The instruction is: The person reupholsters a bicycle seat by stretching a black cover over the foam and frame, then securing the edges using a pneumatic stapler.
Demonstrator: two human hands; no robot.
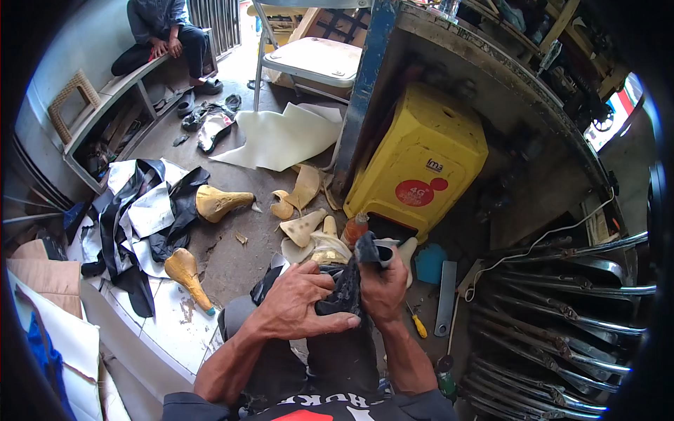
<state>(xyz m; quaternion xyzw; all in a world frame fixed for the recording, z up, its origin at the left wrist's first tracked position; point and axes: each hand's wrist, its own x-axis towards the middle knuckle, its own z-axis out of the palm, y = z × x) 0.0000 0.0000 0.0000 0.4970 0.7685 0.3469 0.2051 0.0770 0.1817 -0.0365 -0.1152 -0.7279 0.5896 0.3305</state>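
Note:
A dark, leather-like black piece (342, 291) hangs between my hands above my lap. My right hand (384, 284) is closed round its upper part, with a folded edge standing up past the fingers. My left hand (298, 302) grips its left side, fingers bent and thumb lying across it; the fingertips are partly hidden. Just beyond the hands lie pale, tapered foam-like pieces (303, 228) and an orange-brown bottle (354, 230). Two tan, club-shaped pieces, one farther off (223, 202) and one nearer (184, 275), rest to the left.
Black and white sheet scraps (151, 217) lie left; a large white sheet (284, 137) lies ahead. A yellow plastic stool (428, 154) stands tipped beside the workbench. Right are a yellow-handled screwdriver (417, 323), a metal bar (445, 298) and folded chairs (562, 323). Another person (161, 31) sits far left.

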